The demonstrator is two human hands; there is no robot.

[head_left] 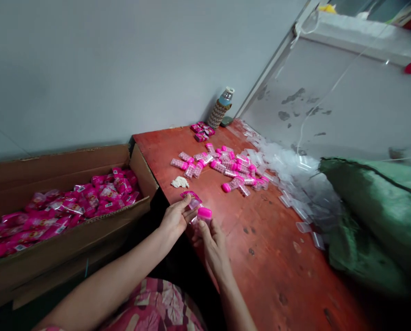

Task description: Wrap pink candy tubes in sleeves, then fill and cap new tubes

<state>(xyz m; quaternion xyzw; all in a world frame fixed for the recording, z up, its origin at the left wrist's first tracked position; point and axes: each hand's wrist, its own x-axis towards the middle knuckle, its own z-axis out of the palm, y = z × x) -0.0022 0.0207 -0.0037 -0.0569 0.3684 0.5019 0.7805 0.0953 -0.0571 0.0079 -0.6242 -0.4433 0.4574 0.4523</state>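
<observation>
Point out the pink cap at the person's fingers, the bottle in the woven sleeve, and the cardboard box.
Pink cap (204, 213): head view, middle of its side.
Bottle in the woven sleeve (219, 110): head view, on the sleeve.
Cardboard box (88, 239): head view, outside of its near wall.

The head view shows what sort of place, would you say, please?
Probably a small packing workspace: pink-capped containers on a red table, a cardboard box of pink packets, and clear plastic pieces.
</observation>
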